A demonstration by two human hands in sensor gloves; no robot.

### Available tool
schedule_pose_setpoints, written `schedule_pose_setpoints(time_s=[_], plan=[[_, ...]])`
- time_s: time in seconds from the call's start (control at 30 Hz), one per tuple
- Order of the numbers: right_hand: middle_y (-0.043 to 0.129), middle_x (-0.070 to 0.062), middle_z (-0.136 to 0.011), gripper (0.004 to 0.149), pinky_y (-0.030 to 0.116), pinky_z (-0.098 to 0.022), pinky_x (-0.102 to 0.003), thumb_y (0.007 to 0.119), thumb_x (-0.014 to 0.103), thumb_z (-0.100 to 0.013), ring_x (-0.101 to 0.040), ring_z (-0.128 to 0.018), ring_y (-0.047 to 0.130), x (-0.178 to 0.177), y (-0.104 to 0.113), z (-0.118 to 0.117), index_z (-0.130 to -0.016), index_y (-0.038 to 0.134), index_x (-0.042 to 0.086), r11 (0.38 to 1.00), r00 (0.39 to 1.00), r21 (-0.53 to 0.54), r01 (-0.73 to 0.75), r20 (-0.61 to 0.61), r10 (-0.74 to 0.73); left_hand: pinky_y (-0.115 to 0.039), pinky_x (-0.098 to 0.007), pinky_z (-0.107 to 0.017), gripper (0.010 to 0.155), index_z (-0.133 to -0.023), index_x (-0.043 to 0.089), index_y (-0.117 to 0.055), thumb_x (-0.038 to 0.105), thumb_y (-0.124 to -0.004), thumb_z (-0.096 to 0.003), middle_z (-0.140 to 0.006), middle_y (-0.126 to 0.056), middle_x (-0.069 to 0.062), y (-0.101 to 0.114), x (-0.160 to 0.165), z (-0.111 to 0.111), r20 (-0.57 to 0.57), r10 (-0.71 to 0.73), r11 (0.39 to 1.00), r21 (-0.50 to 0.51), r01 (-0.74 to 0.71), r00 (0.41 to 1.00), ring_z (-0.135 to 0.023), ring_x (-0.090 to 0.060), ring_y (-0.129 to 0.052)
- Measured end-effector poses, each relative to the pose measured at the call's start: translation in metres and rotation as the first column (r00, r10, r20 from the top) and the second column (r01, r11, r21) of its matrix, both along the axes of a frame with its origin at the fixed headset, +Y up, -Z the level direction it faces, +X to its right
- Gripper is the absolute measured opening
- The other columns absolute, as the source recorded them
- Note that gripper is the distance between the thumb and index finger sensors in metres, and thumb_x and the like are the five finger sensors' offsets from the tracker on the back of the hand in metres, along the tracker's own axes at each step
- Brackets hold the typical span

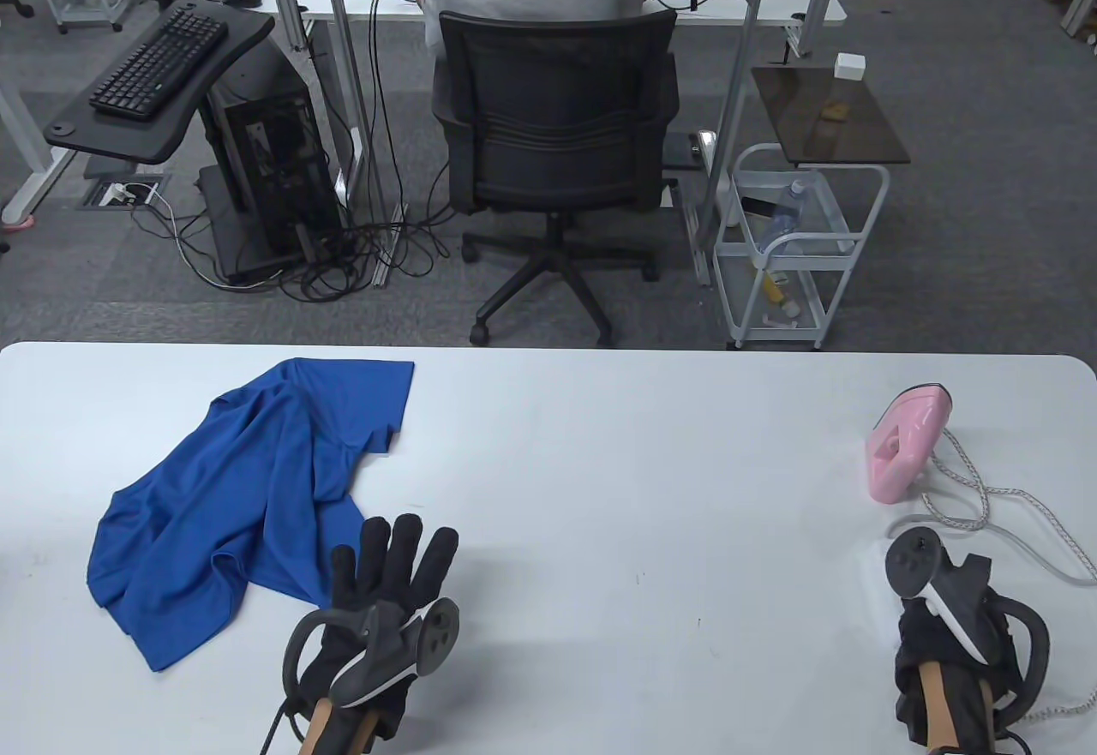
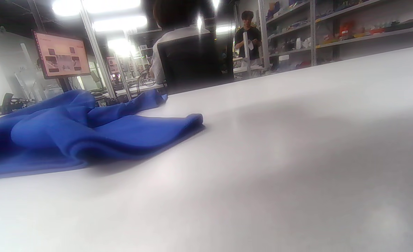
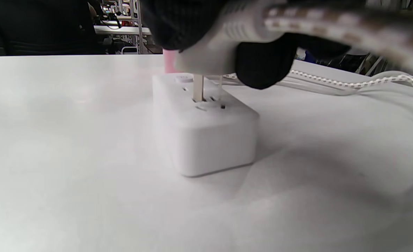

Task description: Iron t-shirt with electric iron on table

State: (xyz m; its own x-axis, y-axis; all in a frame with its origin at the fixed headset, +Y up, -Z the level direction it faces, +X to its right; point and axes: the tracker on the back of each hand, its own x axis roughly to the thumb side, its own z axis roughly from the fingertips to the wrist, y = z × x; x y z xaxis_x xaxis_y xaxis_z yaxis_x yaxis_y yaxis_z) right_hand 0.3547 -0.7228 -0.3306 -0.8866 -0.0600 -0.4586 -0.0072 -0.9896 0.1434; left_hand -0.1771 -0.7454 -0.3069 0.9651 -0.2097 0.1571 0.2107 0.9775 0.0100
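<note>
A crumpled blue t-shirt (image 1: 248, 498) lies on the left of the white table (image 1: 617, 464); the left wrist view shows its folds (image 2: 69, 133) close by. My left hand (image 1: 390, 562) rests flat with straight fingers at the shirt's near right edge and holds nothing. The pink iron (image 1: 904, 442) stands on end at the right, and its braided cord (image 1: 968, 489) runs toward my right hand (image 1: 947, 609). In the right wrist view that hand's fingers (image 3: 262, 63) pinch the iron's white plug (image 3: 210, 52), whose prongs are partly in a white socket block (image 3: 206, 133).
A thicker white cable (image 1: 1037, 554) loops over the table's right side. Beyond the far edge stand a black office chair (image 1: 553, 138) with a seated person, a white wire cart (image 1: 793, 249) and a computer stand (image 1: 257, 181).
</note>
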Motion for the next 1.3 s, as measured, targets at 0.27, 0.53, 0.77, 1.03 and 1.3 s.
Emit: schedule_pose_setpoints(time_s=[0.27, 0.53, 0.77, 1.03, 1.3], plan=[[0.08, -0.017, -0.1, 0.053, 0.084, -0.051, -0.047, 0.078, 0.024, -0.047, -0.033, -0.067, 0.098, 0.001, -0.007, -0.002, -0.1, 0.074, 0.023, 1.0, 1.0, -0.028, -0.015, 0.022, 0.016, -0.033, -0.065, -0.078, 0.082, -0.11, 0.036, -0.005, 0.058, -0.054, -0.0483, -0.123, -0.017, -0.009, -0.002, 0.002, 0.001, 0.016, 0.0, 1.0, -0.011, 0.0, 1.0, -0.112, -0.044, -0.022], [0.085, -0.013, -0.097, 0.053, 0.084, -0.053, -0.045, 0.082, 0.024, -0.043, -0.033, -0.068, 0.098, 0.001, -0.005, -0.007, -0.096, 0.079, 0.025, 0.998, 0.999, -0.034, -0.044, 0.03, 0.045, -0.033, -0.065, -0.078, 0.082, -0.11, 0.036, -0.004, 0.058, -0.054, -0.0483, -0.123, -0.017, -0.009, -0.002, 0.002, 0.001, 0.018, 0.001, 1.0, -0.019, 0.0, 1.0, -0.112, -0.044, -0.022], [0.089, -0.014, -0.093, 0.053, 0.087, -0.051, -0.042, 0.083, 0.024, -0.04, -0.03, -0.065, 0.101, 0.003, -0.005, -0.01, -0.093, 0.081, 0.025, 0.998, 0.998, -0.029, -0.052, 0.038, 0.053, -0.033, -0.065, -0.078, 0.082, -0.109, 0.036, -0.003, 0.058, -0.054, -0.0483, -0.123, -0.017, -0.009, -0.002, 0.002, 0.001, 0.017, 0.005, 1.0, -0.019, -0.004, 1.0, -0.112, -0.044, -0.022], [0.089, -0.012, -0.093, 0.054, 0.089, -0.051, -0.04, 0.085, 0.027, -0.039, -0.028, -0.065, 0.102, 0.003, -0.016, -0.012, -0.093, 0.081, 0.025, 0.996, 0.997, -0.06, -0.066, 0.027, 0.068, -0.033, -0.065, -0.078, 0.082, -0.109, 0.036, -0.003, 0.058, -0.054, -0.0482, -0.123, -0.017, -0.009, -0.002, 0.002, 0.002, 0.017, 0.003, 1.0, -0.021, -0.003, 1.0, -0.112, -0.044, -0.022], [0.073, -0.015, -0.107, 0.065, 0.077, -0.059, -0.054, 0.082, 0.033, -0.045, -0.04, -0.081, 0.09, 0.001, -0.012, -0.007, -0.107, 0.064, 0.025, 0.995, 0.998, -0.089, -0.051, 0.027, 0.054, -0.033, -0.065, -0.078, 0.082, -0.109, 0.036, -0.003, 0.058, -0.054, -0.0482, -0.123, -0.017, -0.009, -0.003, 0.003, 0.001, 0.016, 0.0, 1.0, -0.025, 0.001, 1.0, -0.112, -0.044, -0.021]])
